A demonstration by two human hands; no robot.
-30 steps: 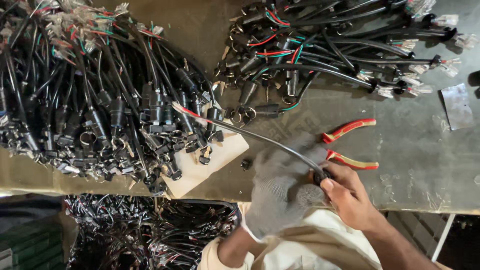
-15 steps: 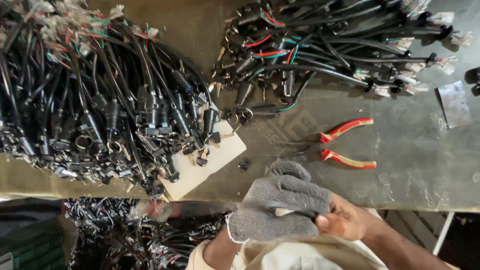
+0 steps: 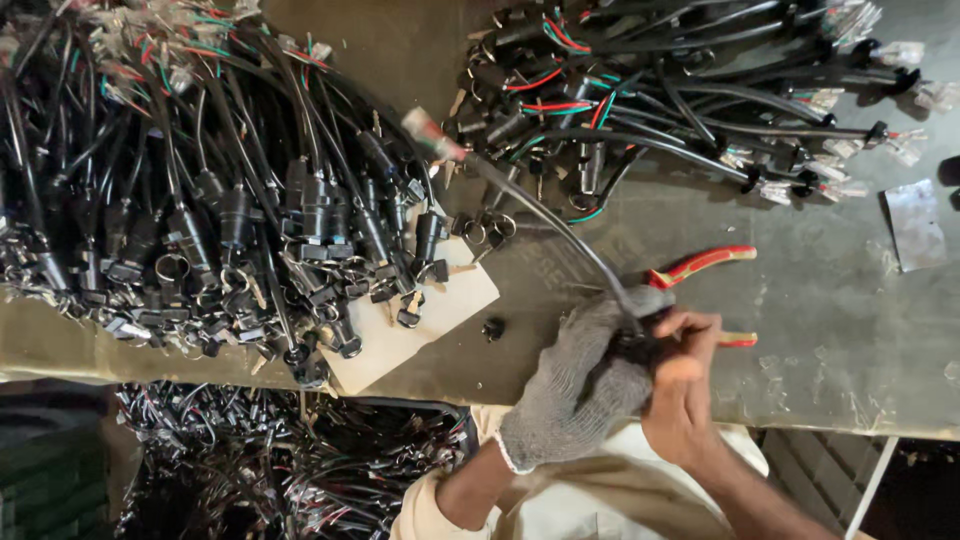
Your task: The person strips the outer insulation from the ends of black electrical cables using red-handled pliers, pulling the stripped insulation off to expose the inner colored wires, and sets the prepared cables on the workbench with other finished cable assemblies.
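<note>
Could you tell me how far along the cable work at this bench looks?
Hard to say which pile is finished: a big heap of black cables lies at left, a smaller one at upper right. In hand: the gloved left hand and bare right hand grip one end of a single cable. The red pliers lie on the table, unheld. More cables fill a bin below.

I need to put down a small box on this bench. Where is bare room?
Bare bench lies right of the red-handled pliers, below the metal scrap. A narrower gap runs between the two cable heaps. The left is crowded, as is the spot by the gloved left hand and right hand.
</note>
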